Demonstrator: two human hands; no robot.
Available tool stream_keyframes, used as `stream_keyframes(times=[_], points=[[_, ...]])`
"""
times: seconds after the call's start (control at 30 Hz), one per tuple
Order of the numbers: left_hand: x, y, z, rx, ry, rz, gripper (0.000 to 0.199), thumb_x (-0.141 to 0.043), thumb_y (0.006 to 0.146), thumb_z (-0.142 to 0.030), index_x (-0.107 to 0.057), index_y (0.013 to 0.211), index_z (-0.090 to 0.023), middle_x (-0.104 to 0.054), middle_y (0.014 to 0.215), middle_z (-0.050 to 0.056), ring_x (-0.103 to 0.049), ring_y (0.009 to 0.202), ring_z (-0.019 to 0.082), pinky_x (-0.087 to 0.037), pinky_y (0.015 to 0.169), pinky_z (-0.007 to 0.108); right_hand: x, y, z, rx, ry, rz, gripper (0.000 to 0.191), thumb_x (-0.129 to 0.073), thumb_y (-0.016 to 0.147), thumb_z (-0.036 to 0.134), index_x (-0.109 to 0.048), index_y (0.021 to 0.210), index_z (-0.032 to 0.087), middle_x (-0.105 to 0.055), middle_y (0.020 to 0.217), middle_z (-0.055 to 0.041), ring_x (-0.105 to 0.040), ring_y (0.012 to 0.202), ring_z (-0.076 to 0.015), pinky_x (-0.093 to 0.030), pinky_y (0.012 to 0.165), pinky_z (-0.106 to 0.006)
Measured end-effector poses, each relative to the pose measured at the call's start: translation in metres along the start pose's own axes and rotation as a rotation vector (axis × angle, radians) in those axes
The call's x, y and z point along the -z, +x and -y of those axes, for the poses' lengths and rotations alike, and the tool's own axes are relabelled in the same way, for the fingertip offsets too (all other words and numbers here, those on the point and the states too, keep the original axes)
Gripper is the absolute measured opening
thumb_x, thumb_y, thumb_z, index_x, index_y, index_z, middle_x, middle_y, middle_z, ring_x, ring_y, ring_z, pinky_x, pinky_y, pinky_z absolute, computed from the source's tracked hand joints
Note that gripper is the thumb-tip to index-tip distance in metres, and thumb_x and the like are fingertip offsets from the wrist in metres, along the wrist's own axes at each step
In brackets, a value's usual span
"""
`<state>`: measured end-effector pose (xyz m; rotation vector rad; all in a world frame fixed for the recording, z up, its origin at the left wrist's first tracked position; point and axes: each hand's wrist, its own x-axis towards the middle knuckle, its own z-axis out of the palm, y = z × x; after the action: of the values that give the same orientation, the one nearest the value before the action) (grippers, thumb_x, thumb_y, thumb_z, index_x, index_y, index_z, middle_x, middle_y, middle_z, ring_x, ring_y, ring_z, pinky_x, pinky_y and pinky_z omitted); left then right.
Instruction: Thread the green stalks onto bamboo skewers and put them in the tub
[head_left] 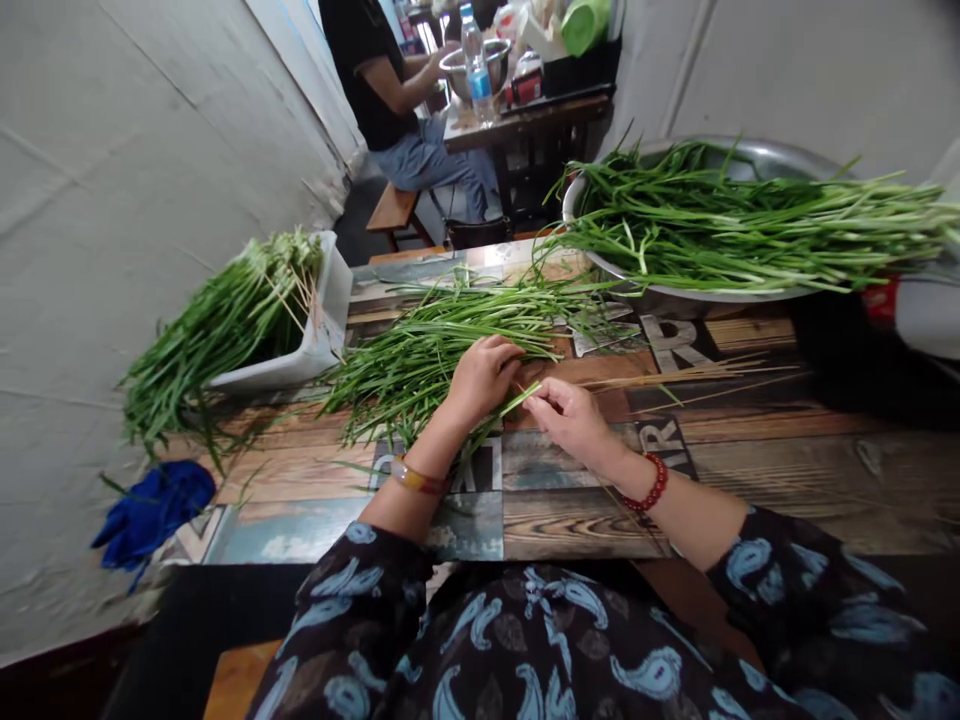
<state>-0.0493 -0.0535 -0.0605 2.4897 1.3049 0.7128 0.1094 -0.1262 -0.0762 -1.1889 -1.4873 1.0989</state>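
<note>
A loose pile of garlic chives (450,335) lies across the middle of the table. At its near right edge my left hand (484,380) is closed on a few chives, whose leaves trail down beneath the wrist. My right hand (574,420) pinches the pale cut ends of these chives (519,400) between thumb and fingers, close to my left fingertips. A thin brownish sliver shows between the hands, too small to make out clearly. Thin bamboo skewers (697,373) lie on the table to the right of my right hand.
Skewered chives fill a white plastic bin (330,310) at the left. A large metal basin (787,155) heaped with chives stands at the back right. A blue cloth-like bundle (157,505) lies at the left edge. Beyond, a person (397,95) sits at another table.
</note>
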Motion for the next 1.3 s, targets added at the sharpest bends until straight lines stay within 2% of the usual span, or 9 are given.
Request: stream_keyframes(times=[0.17,0.27,0.33,0.43,0.57,0.67,0.9,1.07,1.3], points=[[-0.013,0.013,-0.005,-0.009,0.212,0.094,0.017,-0.059,0.088,-0.024,-0.073,0.093,-0.016,-0.069,0.094,0.009,-0.059,0.088,0.022,-0.046,0.083,0.036,0.0,0.002,0.002,0.055,-0.004,-0.025,0.02,-0.053,0.081,0.028,-0.053,0.063,0.02,-0.049,0.053,0.0049,-0.042,0.051,-0.0096,-0.034,0.053,-0.023],[-0.012,0.012,-0.005,0.01,0.223,0.102,0.014,-0.06,0.086,-0.024,-0.072,0.083,-0.017,-0.067,0.087,0.008,-0.056,0.084,0.022,-0.044,0.078,0.035,0.0,0.002,0.002,0.071,-0.012,-0.035,0.02,-0.053,0.081,0.027,-0.054,0.063,0.019,-0.05,0.054,0.0044,-0.043,0.052,-0.0097,-0.034,0.054,-0.023],[-0.007,0.007,-0.004,0.046,0.135,0.06,0.012,-0.06,0.084,-0.021,-0.069,0.077,-0.017,-0.065,0.084,0.007,-0.056,0.084,0.02,-0.043,0.079,0.034,-0.001,0.001,0.002,0.068,-0.004,-0.035,0.02,-0.053,0.082,0.027,-0.054,0.063,0.019,-0.051,0.055,0.0042,-0.044,0.053,-0.0099,-0.034,0.054,-0.023],[0.004,-0.006,-0.003,0.157,-0.163,-0.002,0.008,-0.063,0.08,-0.021,-0.064,0.076,-0.015,-0.062,0.078,0.004,-0.054,0.076,0.016,-0.042,0.072,0.028,-0.001,0.001,0.0,0.063,0.012,-0.028,0.018,-0.054,0.081,0.027,-0.056,0.065,0.019,-0.053,0.058,0.0037,-0.046,0.054,-0.0099,-0.035,0.054,-0.023],[0.015,-0.026,-0.009,0.378,-0.675,0.031,0.023,-0.067,0.078,-0.032,-0.065,0.09,-0.012,-0.058,0.068,-0.002,-0.049,0.061,0.01,-0.039,0.059,0.022,0.001,0.0,0.001,0.052,0.007,-0.025,0.018,-0.055,0.082,0.028,-0.057,0.067,0.019,-0.052,0.056,0.004,-0.044,0.052,-0.0098,-0.034,0.053,-0.023],[0.015,-0.035,-0.018,0.489,-0.88,0.035,0.031,-0.069,0.076,-0.034,-0.071,0.097,-0.012,-0.062,0.071,-0.001,-0.049,0.06,0.008,-0.038,0.057,0.02,0.003,-0.002,0.003,0.038,-0.007,-0.025,0.017,-0.055,0.082,0.028,-0.057,0.068,0.019,-0.05,0.054,0.0048,-0.042,0.05,-0.0094,-0.033,0.051,-0.023],[0.012,-0.037,-0.023,0.581,-1.096,0.075,0.027,-0.074,0.074,-0.037,-0.072,0.083,-0.012,-0.057,0.061,-0.003,-0.042,0.051,0.005,-0.03,0.048,0.017,0.007,-0.004,0.002,-0.004,-0.028,-0.017,0.019,-0.057,0.086,0.032,-0.057,0.072,0.019,-0.045,0.055,0.0052,-0.038,0.05,-0.0092,-0.031,0.05,-0.024],[0.011,-0.038,-0.021,0.574,-1.2,0.067,0.025,-0.076,0.073,-0.037,-0.069,0.077,-0.012,-0.057,0.059,-0.002,-0.046,0.051,0.006,-0.038,0.05,0.018,0.01,-0.007,-0.002,-0.038,-0.04,0.008,0.017,-0.057,0.089,0.033,-0.061,0.08,0.019,-0.047,0.057,0.0047,-0.04,0.052,-0.0097,-0.033,0.052,-0.024],[0.011,-0.038,-0.023,0.574,-1.196,0.061,0.026,-0.075,0.073,-0.036,-0.074,0.084,-0.012,-0.059,0.059,-0.001,-0.046,0.049,0.006,-0.035,0.047,0.017,0.01,-0.009,-0.001,-0.044,-0.037,0.027,0.016,-0.057,0.089,0.033,-0.061,0.082,0.02,-0.049,0.06,0.0038,-0.041,0.054,-0.0103,-0.034,0.052,-0.024]])
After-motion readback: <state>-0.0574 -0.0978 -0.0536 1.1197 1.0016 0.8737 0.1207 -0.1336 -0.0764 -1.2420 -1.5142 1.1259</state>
